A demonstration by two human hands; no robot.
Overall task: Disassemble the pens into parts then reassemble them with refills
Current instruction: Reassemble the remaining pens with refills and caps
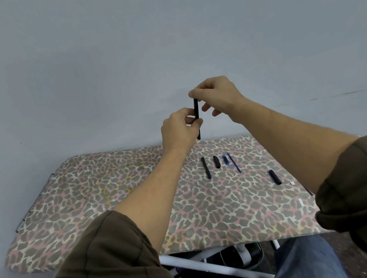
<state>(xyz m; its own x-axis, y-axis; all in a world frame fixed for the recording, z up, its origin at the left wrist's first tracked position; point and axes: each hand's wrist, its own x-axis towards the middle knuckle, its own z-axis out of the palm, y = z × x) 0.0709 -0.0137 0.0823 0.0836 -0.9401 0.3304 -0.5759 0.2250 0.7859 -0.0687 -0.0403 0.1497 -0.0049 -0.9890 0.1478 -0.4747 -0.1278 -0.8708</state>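
Observation:
I hold a black pen barrel [196, 110] upright above the far edge of the leopard-print board [91, 201]. My left hand [180, 129] grips its lower part, and my right hand [215, 95] pinches its top end. On the board below lie a long black pen barrel [206, 167], a short black cap [216, 162], a small blue piece [225, 159] and a thin blue refill [234, 162]. Another black cap [275, 177] lies farther right, near my right forearm.
The padded board stands on a white metal frame [212, 268] against a plain grey wall. Small white bits [301, 202] lie near the board's right edge. My knees in jeans [305, 263] are below the front edge.

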